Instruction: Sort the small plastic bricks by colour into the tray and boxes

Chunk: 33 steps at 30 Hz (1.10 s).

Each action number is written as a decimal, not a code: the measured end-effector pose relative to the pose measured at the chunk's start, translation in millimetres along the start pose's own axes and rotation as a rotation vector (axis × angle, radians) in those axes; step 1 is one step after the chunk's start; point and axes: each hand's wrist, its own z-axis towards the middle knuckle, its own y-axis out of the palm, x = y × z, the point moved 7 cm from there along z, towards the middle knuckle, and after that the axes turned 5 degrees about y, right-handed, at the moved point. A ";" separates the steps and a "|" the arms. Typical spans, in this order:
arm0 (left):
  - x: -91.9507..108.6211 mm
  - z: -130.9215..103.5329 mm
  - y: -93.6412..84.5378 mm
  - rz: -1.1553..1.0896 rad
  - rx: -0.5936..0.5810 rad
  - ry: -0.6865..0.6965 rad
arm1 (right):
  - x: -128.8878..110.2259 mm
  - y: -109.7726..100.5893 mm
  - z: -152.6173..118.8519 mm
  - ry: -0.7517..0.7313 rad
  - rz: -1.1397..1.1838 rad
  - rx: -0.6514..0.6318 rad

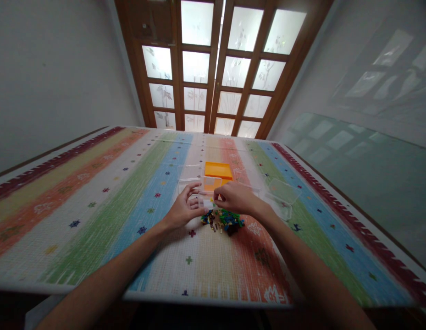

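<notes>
A loose pile of small toy building bricks (224, 221), mostly blue, green, brown and tan, lies on the striped tablecloth just below my hands. My left hand (185, 205) curls its fingers and thumb about the side of a small translucent container (207, 203), with the index finger raised off it. A tiny yellow piece shows at that container's right. Close on its other side, my right hand (236, 197) has its thumb and fingers pinched together above the pile. Whatever lies between those fingertips is hidden.
Behind my hands sits an orange tray (218, 170) with a clear plastic box (188, 184) in front of it. More clear plastic containers (284, 192) lie to the right. The patterned tablecloth (106, 215) covers the table, whose front edge is near me.
</notes>
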 end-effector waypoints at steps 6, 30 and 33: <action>3.8 0.0 1.0 0.018 0.007 0.004 | 1.4 -7.1 -8.1 -0.035 0.065 0.035; 10.7 0.6 -4.7 0.023 0.086 0.028 | -16.8 54.7 -52.7 -0.259 0.197 -0.031; 10.9 0.5 -4.5 0.021 0.088 0.023 | -19.3 50.5 -52.0 -0.259 0.191 -0.020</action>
